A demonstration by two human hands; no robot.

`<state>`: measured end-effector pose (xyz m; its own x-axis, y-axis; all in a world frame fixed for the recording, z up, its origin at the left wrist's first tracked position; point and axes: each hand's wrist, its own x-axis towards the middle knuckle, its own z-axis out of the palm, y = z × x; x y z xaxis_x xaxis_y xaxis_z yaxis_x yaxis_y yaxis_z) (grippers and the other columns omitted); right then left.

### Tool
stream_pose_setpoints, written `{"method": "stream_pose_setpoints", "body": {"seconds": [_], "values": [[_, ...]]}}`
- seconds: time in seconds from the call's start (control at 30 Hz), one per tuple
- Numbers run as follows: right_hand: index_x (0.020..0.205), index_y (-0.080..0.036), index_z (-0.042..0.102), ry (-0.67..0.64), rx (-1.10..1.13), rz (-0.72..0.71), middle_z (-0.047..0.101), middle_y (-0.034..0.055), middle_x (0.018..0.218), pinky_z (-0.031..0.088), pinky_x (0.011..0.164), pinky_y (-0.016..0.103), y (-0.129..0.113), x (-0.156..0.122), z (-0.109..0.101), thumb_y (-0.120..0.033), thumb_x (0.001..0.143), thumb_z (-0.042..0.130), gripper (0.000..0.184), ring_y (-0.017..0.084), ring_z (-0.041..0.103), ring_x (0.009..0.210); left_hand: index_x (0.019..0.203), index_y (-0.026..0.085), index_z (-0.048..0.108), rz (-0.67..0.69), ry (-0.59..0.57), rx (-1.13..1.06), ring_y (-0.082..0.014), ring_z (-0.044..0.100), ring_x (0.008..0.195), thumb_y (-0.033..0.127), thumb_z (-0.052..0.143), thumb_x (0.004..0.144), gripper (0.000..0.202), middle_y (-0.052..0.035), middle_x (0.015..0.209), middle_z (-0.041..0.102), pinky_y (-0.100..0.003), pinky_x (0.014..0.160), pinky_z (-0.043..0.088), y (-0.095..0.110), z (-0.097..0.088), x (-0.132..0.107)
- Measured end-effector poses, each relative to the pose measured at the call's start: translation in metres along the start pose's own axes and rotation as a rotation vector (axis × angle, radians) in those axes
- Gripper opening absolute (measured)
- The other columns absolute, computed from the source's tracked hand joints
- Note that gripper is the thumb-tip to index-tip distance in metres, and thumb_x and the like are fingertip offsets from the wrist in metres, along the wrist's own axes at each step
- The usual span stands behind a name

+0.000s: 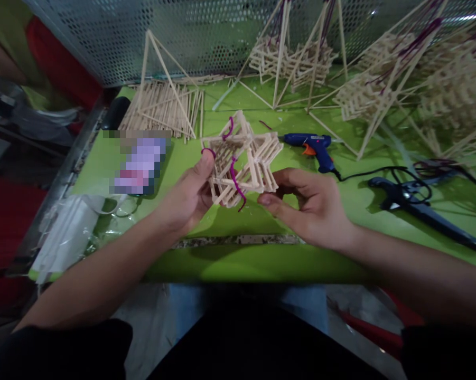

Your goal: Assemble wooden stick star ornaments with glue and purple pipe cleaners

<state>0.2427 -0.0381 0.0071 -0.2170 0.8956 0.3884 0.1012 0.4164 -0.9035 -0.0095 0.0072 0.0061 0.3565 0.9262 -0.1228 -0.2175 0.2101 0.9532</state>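
Observation:
Between my hands, above the green table, is a star-shaped lattice of stacked wooden sticks (pixel 257 163). Purple cord (pixel 234 177) is looped on it in several places, and one end hangs at its near side. My left hand (pixel 194 192) grips the lattice's left side, thumb on top beside a purple loop and the other fingers partly hidden behind the sticks. At the lower right corner, my right hand (pixel 307 206) holds the lattice with bent fingers and thumb close together. A blue glue gun (pixel 311 145) with an orange trigger lies just beyond my right hand.
Loose sticks (pixel 166 111) lie in a pile at the back left, near a phone (pixel 140 164) with a blurred screen. A white power bank (pixel 69 232) rests at the left edge. Stick frames with hanging lattices (pixel 364 95) fill the back right. A black-handled cutter (pixel 428 211) lies at right.

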Motion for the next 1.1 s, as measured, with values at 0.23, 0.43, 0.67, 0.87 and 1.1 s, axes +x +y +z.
{"method": "stream_pose_setpoints", "body": {"seconds": [0.23, 0.43, 0.67, 0.87, 1.1], "values": [[0.103, -0.019, 0.092, 0.017, 0.136, 0.259, 0.086, 0.0037, 0.09, 0.058, 0.058, 0.029, -0.005, 0.0, 0.009, -0.045, 0.097, 0.106, 0.031, 0.013, 0.064, 0.064, 0.12, 0.02, 0.09, -0.001, -0.063, -0.114, -0.0333, 0.092, 0.122, 0.086, 0.1, 0.094, 0.072, -0.0117, 0.115, 0.094, -0.04, 0.099, 0.077, -0.01, 0.0, -0.006], [0.099, -0.02, 0.089, 0.035, 0.171, 0.297, 0.08, 0.0011, 0.082, 0.055, 0.056, 0.029, -0.004, 0.003, 0.009, -0.047, 0.092, 0.111, 0.035, 0.012, 0.061, 0.061, 0.126, 0.022, 0.091, -0.036, -0.052, -0.123, -0.0346, 0.091, 0.125, 0.085, 0.096, 0.1, 0.069, -0.0099, 0.112, 0.093, -0.039, 0.097, 0.077, -0.009, 0.002, -0.01], [0.098, -0.019, 0.091, 0.004, 0.2, 0.281, 0.08, 0.0021, 0.082, 0.055, 0.059, 0.03, -0.001, 0.001, 0.009, -0.044, 0.096, 0.109, 0.031, 0.013, 0.062, 0.064, 0.12, 0.02, 0.092, -0.023, -0.058, -0.108, -0.0281, 0.091, 0.105, 0.09, 0.097, 0.095, 0.075, -0.0131, 0.116, 0.095, -0.038, 0.095, 0.076, -0.013, -0.002, -0.006], [0.099, -0.02, 0.091, 0.049, 0.272, 0.277, 0.079, 0.0001, 0.08, 0.056, 0.06, 0.029, -0.002, 0.0, 0.01, -0.04, 0.091, 0.114, 0.031, 0.013, 0.065, 0.065, 0.12, 0.023, 0.091, -0.011, -0.023, -0.092, -0.0358, 0.09, 0.129, 0.092, 0.093, 0.097, 0.073, -0.0111, 0.111, 0.093, -0.039, 0.093, 0.077, -0.012, 0.003, -0.006], [0.094, -0.021, 0.086, -0.035, 0.435, 0.363, 0.078, -0.0003, 0.08, 0.054, 0.049, 0.024, 0.0, 0.006, 0.009, -0.045, 0.087, 0.117, 0.04, 0.011, 0.062, 0.059, 0.132, 0.021, 0.091, -0.046, -0.091, -0.007, -0.0396, 0.087, 0.139, 0.108, 0.089, 0.084, 0.1, -0.0165, 0.122, 0.093, -0.047, 0.107, 0.077, -0.004, 0.005, -0.009]]}}
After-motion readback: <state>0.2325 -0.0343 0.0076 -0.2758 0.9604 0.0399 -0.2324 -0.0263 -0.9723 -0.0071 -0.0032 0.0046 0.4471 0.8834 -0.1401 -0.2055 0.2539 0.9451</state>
